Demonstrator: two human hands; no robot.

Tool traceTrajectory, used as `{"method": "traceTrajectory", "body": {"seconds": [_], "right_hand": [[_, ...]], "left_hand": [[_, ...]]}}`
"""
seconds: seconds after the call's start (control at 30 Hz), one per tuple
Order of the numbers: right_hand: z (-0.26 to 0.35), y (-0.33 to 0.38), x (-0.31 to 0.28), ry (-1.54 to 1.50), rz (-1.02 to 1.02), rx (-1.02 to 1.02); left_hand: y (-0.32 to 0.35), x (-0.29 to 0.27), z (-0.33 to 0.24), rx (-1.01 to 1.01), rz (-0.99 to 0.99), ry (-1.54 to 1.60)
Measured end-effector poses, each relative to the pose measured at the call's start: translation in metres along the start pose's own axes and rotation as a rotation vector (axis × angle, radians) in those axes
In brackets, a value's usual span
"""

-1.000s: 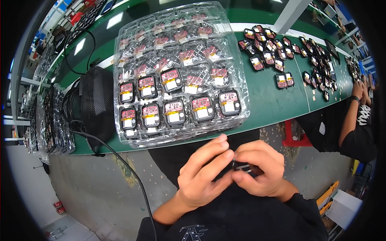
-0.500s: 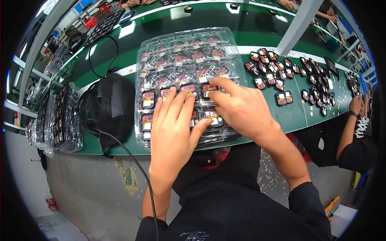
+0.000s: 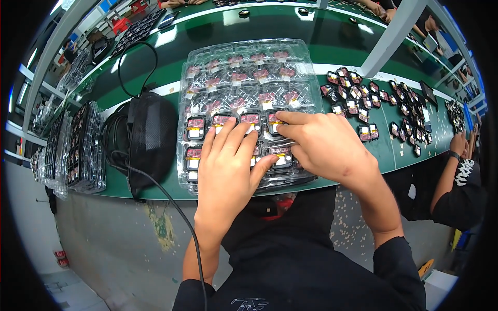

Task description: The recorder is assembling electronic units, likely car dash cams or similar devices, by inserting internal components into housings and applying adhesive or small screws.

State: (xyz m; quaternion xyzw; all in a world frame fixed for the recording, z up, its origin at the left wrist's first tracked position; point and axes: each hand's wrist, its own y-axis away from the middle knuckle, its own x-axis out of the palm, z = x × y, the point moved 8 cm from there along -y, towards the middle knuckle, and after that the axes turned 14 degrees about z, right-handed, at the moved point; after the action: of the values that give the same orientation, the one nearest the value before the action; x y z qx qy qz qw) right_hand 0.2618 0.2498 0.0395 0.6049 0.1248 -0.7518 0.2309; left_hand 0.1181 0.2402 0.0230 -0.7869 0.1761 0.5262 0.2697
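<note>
A clear plastic blister tray (image 3: pixel 248 47) lies on the green bench in front of me, with rows of pockets. Small black-framed modules with red and white faces sit in its two nearest rows. My left hand (image 3: pixel 226 168) lies flat over these rows, fingers stretched, fingertips by a module (image 3: pixel 250 122) in the second row. At the right end of that row, the bent fingers of my right hand (image 3: pixel 327 142) are on another module (image 3: pixel 274 120), which sits in its pocket. The right thumb is hidden. More red-faced pieces show through the clear plastic of the farther rows.
Loose modules (image 3: pixel 353 93) lie in piles to the right. A black mesh bag (image 3: pixel 153 140) with a cable stands left of the tray, beside stacked filled trays (image 3: pixel 85 147). A grey post (image 3: pixel 394 39) rises at the back right. A co-worker's arm (image 3: pixel 447 173) is at the far right.
The tray and both hands appear slightly farther right and lower in the picture. My right fingers have shifted slightly on the module at the row's end. The left hand stays flat.
</note>
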Motion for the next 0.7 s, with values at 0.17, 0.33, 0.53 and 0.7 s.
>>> {"method": "traceTrajectory", "body": {"seconds": [0.17, 0.33, 0.53, 0.7], "right_hand": [[-0.013, 0.031, -0.017, -0.220, -0.324, -0.054], [-0.082, 0.093, 0.011, -0.357, -0.554, 0.387], [-0.121, 0.160, 0.082, -0.045, -0.490, 0.901], [-0.116, 0.168, 0.081, -0.121, -0.502, 0.791]], "left_hand": [[-0.002, -0.003, 0.001, 0.001, -0.002, -0.004], [0.000, -0.003, 0.002, 0.015, -0.020, 0.038], [-0.001, 0.000, -0.003, -0.003, 0.007, -0.023], [0.014, -0.021, -0.028, 0.200, -0.259, 0.072]]}}
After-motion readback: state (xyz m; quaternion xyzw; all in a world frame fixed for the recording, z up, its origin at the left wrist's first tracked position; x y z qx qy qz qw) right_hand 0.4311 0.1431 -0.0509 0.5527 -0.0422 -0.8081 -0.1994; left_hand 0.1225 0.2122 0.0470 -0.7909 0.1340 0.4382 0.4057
